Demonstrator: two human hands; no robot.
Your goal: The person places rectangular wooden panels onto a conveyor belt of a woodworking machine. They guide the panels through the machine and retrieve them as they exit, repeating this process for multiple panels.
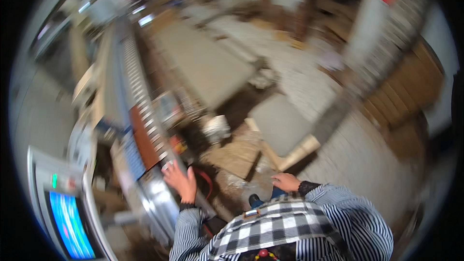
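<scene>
My left hand (180, 181) reaches over the near end of a long machine bed (157, 195), fingers spread and apart. Just ahead of its fingertips, a reddish-brown board (143, 135) lies along the bed, beside a strip of pale, evenly spaced pads (136, 83). Whether the fingertips touch the bed I cannot tell through the blur. My right hand (286, 182) hangs low in front of my checked apron (275, 222), its fingers loosely stretched and nothing visible in them. A flat piece of brown cardboard or board (234, 158) lies on the floor beyond it.
A control panel with a lit blue screen (70, 224) stands at my lower left. Ahead are a grey panel with pale wooden edging (282, 124) and a large flat beige stack (205, 63). Brown cartons or boards (403, 94) lean at the right.
</scene>
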